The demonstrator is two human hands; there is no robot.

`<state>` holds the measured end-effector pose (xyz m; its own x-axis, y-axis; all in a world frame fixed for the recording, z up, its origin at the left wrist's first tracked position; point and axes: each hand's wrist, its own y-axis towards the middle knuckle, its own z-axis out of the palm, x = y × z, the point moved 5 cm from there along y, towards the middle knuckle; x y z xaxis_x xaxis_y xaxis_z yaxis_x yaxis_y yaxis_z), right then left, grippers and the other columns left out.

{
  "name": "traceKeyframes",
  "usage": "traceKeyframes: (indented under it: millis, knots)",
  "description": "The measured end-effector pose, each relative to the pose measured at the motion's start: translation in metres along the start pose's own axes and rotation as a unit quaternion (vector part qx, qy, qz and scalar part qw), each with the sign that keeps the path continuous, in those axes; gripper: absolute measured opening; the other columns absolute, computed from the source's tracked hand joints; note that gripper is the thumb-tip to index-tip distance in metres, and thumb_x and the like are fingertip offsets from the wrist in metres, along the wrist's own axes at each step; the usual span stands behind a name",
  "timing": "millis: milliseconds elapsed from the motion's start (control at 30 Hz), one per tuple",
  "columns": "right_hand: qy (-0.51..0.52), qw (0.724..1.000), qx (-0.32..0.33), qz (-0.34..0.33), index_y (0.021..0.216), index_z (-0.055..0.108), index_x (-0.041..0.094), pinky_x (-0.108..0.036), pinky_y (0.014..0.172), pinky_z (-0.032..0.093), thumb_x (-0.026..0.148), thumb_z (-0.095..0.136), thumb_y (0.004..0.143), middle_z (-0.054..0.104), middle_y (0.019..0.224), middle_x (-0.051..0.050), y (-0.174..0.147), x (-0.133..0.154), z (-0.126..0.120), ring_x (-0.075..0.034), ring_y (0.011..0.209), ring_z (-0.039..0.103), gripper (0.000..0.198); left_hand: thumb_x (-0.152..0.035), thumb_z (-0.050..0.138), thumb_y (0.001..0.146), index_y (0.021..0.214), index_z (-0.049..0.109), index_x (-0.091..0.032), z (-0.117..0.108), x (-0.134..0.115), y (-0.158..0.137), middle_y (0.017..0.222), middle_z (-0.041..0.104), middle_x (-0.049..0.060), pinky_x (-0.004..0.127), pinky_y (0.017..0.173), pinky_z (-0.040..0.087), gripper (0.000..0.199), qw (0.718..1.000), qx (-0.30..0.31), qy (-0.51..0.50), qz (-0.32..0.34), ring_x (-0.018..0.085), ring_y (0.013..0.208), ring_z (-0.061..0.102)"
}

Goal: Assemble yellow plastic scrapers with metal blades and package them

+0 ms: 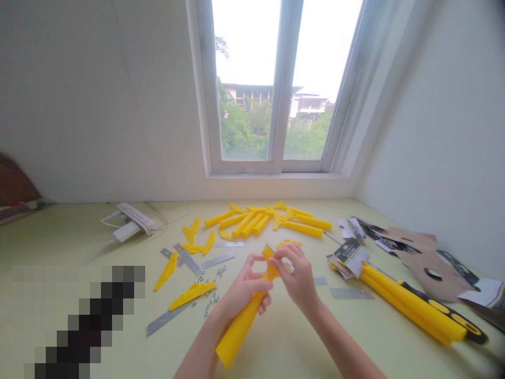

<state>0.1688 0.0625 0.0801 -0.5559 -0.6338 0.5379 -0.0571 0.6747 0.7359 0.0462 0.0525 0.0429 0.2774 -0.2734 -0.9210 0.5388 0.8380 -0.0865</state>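
My left hand (252,284) is wrapped round a yellow scraper handle (240,329), which slants up and away from me above the table. At its far end, my right hand (295,273) has thumb and fingers pinched against the scraper's flat head. Whatever small part those right fingertips may hold is hidden. Left of my hands lie several small metal nuts or screws (213,302), flat steel blades (163,317) and loose yellow triangular plates (192,296). Just beyond my hands rests another yellow plate (289,243).
Several yellow scraper handles (252,222) are piled at the back. To the right are packaged yellow handles (414,305), a black-and-yellow handled tool (445,310) and cardboard packaging (426,263). A power strip (134,218) with cables sits back left. A pixelated patch covers the lower left.
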Motion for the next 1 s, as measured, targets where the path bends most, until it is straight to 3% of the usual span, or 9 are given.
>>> traceKeyframes:
  millis: [300,567,767,867,1000]
  knots:
    - [0.004,1.000,-0.005,0.013,0.066,0.048,0.021,-0.031,0.066,0.038,0.027,0.053,0.083,0.052,0.067,-0.001,-0.001,0.000,0.002,-0.017,0.069,0.047,0.019,-0.016,0.055,0.070,0.101,0.034,-0.026,0.002,0.001,0.001,0.070,0.051,-0.005,0.016,0.035,0.034,0.039,1.000,0.021,0.000,0.003,0.005,0.041,0.047]
    - [-0.002,1.000,0.013,0.012,0.070,0.049,0.021,-0.031,0.067,0.039,0.030,0.055,0.082,0.053,0.071,-0.002,-0.002,0.000,0.006,-0.019,0.073,0.049,0.015,-0.016,0.055,0.066,0.105,0.033,-0.026,-0.001,0.000,0.002,0.071,0.052,-0.004,0.015,0.035,0.032,0.046,0.999,-0.036,-0.007,-0.013,0.006,0.040,0.048]
    - [-0.015,1.000,0.024,0.006,0.078,0.053,0.021,-0.034,0.074,0.040,0.027,0.055,0.081,0.057,0.077,-0.003,0.001,0.003,0.005,-0.020,0.078,0.051,0.007,-0.016,0.053,0.068,0.108,0.034,-0.025,-0.004,-0.004,0.002,0.072,0.052,-0.004,0.016,0.037,0.034,0.045,1.000,-0.025,-0.019,-0.001,0.006,0.043,0.048]
    - [-0.043,0.998,0.035,0.010,0.081,0.056,0.021,-0.036,0.078,0.040,0.024,0.051,0.082,0.059,0.081,-0.005,0.004,-0.008,-0.003,-0.021,0.082,0.053,0.005,-0.017,0.055,0.067,0.110,0.032,-0.026,-0.010,-0.007,0.003,0.078,0.054,-0.002,0.016,0.038,0.033,0.049,0.997,-0.067,-0.024,0.008,0.005,0.043,0.048]
    - [-0.116,0.982,0.130,0.072,0.084,0.060,0.020,-0.040,0.082,0.040,0.024,0.055,0.077,0.061,0.090,-0.007,0.001,-0.048,-0.013,-0.024,0.091,0.054,0.009,-0.018,0.059,0.063,0.115,0.027,-0.027,-0.027,-0.009,0.006,0.077,0.054,-0.003,0.017,0.038,0.032,0.061,0.989,-0.144,-0.040,0.017,0.005,0.040,0.046]
